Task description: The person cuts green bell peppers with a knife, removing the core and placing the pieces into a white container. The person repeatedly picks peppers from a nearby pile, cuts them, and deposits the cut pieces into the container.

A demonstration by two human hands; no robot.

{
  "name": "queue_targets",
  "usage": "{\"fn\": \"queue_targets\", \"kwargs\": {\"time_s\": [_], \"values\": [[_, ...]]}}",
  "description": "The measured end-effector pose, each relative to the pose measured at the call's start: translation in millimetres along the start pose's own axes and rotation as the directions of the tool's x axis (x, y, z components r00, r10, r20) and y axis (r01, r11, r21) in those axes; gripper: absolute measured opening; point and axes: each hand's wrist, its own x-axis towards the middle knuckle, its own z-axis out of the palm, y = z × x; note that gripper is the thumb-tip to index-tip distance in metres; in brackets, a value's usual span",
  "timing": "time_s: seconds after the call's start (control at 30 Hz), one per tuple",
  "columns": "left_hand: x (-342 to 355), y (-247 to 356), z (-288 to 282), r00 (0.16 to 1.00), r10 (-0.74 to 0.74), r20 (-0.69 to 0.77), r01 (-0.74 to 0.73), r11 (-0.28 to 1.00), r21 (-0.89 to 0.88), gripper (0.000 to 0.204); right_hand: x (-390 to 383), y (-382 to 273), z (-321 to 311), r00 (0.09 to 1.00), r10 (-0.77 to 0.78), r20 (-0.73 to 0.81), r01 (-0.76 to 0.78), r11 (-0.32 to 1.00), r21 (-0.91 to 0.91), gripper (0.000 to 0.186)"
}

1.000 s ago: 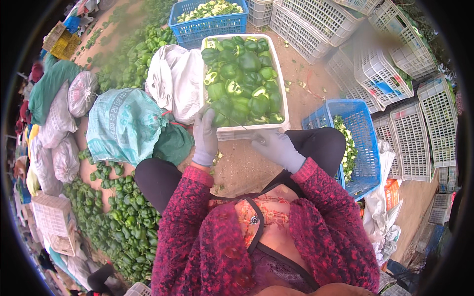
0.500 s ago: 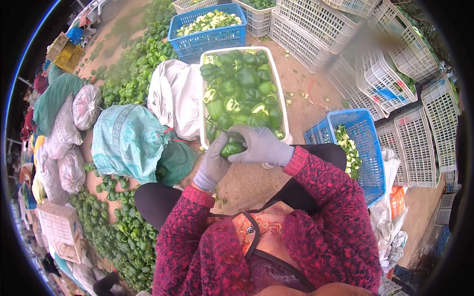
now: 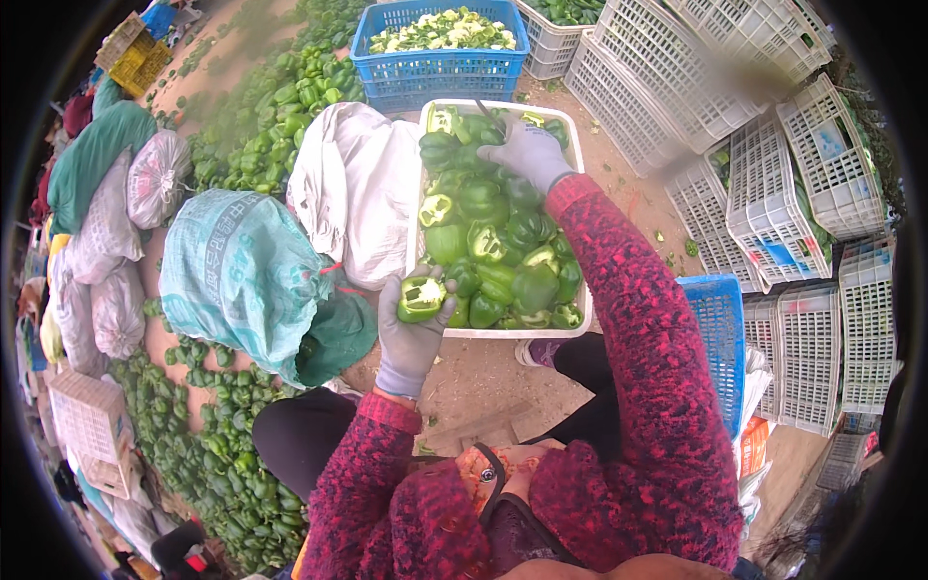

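Note:
My left hand, in a grey glove, is closed round a green bell pepper whose cut, pale inside faces up. Beyond it, my gloved right hand reaches over the far part of a white crate full of bell peppers, several of them cut open. A thin dark blade sticks out past the right fingers, seemingly a knife. The glove hides its handle and whatever else those fingers touch.
A blue crate of pale pepper scraps stands behind the white one. Another blue crate is beside my right arm. Sacks and heaped peppers lie to the left; white crates are stacked to the right.
My hands have parted. The right hand moved forward over the white crate with the knife; the left stayed nearer with the pepper, now showing its cut side.

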Motion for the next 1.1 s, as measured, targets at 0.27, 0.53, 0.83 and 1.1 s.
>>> {"fn": "queue_targets", "kwargs": {"time_s": [0.27,0.53,0.83,1.1], "values": [[-7,20,-17,0.963,0.189,0.190,-0.237,0.931,0.277,0.061,-27,-32,10,0.995,-0.091,0.040,0.077,0.956,0.283,0.063],[-27,-16,-20,0.820,0.233,0.522,-0.572,0.361,0.737,0.058,-240,-58,47,0.924,-0.165,0.344,-0.205,0.546,0.812,0.058],[-57,-84,-16,0.702,0.437,0.562,-0.521,-0.224,0.824,0.052,-282,-37,89,0.997,-0.040,-0.066,0.052,0.980,0.194,0.029],[-37,-58,31,0.649,0.309,0.696,-0.588,-0.376,0.716,0.048,-315,55,-36,0.992,0.062,-0.108,-0.034,0.968,0.248,0.052]]}}
